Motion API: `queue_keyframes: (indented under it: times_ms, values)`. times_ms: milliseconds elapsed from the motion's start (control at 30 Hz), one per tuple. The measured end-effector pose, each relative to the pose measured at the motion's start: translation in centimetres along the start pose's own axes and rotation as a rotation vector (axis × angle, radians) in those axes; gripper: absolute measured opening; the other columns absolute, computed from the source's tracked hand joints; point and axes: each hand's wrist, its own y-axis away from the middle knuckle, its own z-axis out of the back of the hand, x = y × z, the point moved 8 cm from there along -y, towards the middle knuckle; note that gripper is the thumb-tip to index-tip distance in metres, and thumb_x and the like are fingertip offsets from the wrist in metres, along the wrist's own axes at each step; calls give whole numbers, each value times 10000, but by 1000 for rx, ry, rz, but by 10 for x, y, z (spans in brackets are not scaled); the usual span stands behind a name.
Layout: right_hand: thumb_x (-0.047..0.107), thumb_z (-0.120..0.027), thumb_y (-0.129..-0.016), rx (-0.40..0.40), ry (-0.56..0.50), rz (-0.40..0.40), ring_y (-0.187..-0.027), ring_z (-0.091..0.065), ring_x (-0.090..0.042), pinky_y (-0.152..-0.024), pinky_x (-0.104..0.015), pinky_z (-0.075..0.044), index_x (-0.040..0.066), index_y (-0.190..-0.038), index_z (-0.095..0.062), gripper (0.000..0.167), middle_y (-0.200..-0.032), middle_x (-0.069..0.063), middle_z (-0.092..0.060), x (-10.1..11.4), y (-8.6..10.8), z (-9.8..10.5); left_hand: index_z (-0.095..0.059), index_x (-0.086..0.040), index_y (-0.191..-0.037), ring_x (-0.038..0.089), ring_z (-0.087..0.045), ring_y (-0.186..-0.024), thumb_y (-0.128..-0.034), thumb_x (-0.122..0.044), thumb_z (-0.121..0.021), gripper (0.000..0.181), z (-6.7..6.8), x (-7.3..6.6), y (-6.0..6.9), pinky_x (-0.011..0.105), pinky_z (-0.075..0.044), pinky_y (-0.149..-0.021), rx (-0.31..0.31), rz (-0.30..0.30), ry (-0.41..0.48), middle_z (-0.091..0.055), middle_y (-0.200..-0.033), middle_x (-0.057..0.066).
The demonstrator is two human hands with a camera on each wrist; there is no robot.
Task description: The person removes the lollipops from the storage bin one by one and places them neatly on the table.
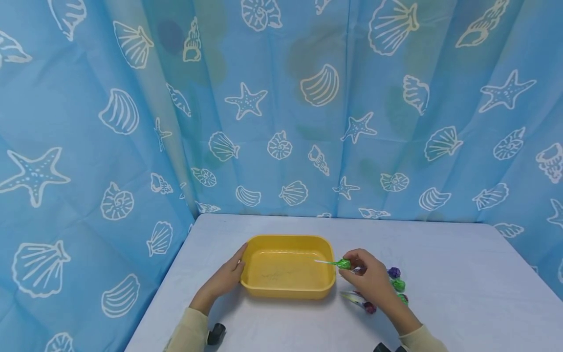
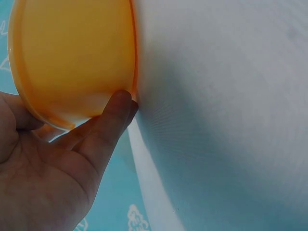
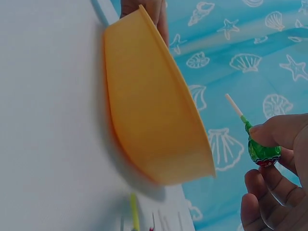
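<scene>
My right hand (image 1: 369,275) pinches a green-wrapped lollipop (image 1: 343,264) by its candy end, just beside the right rim of a yellow plastic tub (image 1: 288,294). Its white stick points left, over the tub's edge in the head view. The right wrist view shows the lollipop (image 3: 263,150) between thumb and fingers, with the tub (image 3: 149,96) beyond. At the tub's left end, my left hand (image 1: 226,276) rests against the outer wall with fairly straight fingers. The left wrist view shows those fingertips (image 2: 120,98) touching the wall low down.
Several more lollipops lie right of the tub, partly hidden by my right hand: a purple one (image 1: 394,272), a green one (image 1: 398,285) and a dark red one (image 1: 370,307). A white cloth covers the table (image 1: 475,274). A blue shell-patterned curtain (image 1: 281,112) hangs behind it.
</scene>
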Motion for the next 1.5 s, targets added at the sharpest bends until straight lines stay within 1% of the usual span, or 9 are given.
queue_keyframes:
  times_ms: [167,467,667,733,867,1100,1167,1400,1500]
  values:
    - [152,-820,-848,-21,34,-24,-963,-657,-221,-766,-231,-559,105,-1084,-672,282,-1028,-21,-695,-9,12,14,-207,-86,-1628,363,-223,-1514,-1096,-157,-362,558,-1,-1,-1,577,-203,-1203,1,1,1,-253,-1656,141]
    - [171,-811,-857,-27,68,-123,-1005,-665,-243,-733,-226,-550,88,-1089,-677,281,-1039,-33,-698,-37,31,33,-202,-106,-1633,371,-228,-1511,-1100,-167,-362,559,-1,4,-2,584,-209,-1199,-1,18,-9,-253,-1657,138]
    - [144,-825,-843,-55,95,-131,-960,-671,-230,-709,-224,-556,70,-1082,-684,287,-998,-31,-701,-53,44,46,-203,-101,-1632,378,-226,-1511,-1100,-166,-364,559,-2,4,-2,585,-209,-1199,1,12,-7,-251,-1657,142]
    - [143,-826,-841,-59,98,-153,-933,-662,-222,-700,-227,-553,61,-1082,-688,290,-969,-29,-697,-60,48,49,-202,-105,-1632,373,-226,-1512,-1099,-169,-366,561,-2,4,-2,581,-209,-1201,2,18,-9,-250,-1658,137]
    - [161,-823,-845,-39,126,-199,-934,-670,-250,-705,-272,-565,39,-1090,-680,309,-951,-26,-694,-74,55,54,-204,-102,-1632,364,-228,-1513,-1097,-167,-370,564,-2,4,-3,572,-208,-1204,2,21,-15,-252,-1657,137]
    - [171,-799,-866,8,155,-232,-935,-685,-281,-803,-472,-587,-2,-1139,-669,348,-1010,-69,-704,-91,65,62,-208,-88,-1628,376,-229,-1510,-1095,-151,-371,561,-1,3,-2,581,-209,-1199,1,6,-15,-252,-1654,153]
    - [174,-802,-862,20,160,-244,-916,-688,-271,-805,-494,-577,-2,-1142,-673,354,-1015,-76,-704,-95,67,64,-203,-88,-1629,371,-227,-1512,-1096,-153,-368,562,-1,3,-2,577,-208,-1201,2,2,-17,-247,-1657,148]
    - [205,-822,-842,61,209,-312,-851,-639,-192,-751,-432,-527,4,-1131,-685,378,-962,-20,-685,-112,74,65,-199,-75,-1627,370,-213,-1515,-1097,-144,-363,560,-1,1,-1,572,-195,-1206,4,-14,0,-238,-1658,154]
    - [206,-821,-837,71,225,-324,-824,-608,-174,-731,-405,-509,-6,-1134,-680,390,-935,-8,-671,-115,77,64,-201,-76,-1627,368,-212,-1516,-1098,-148,-363,558,-1,1,-1,571,-194,-1207,4,-11,2,-237,-1659,151]
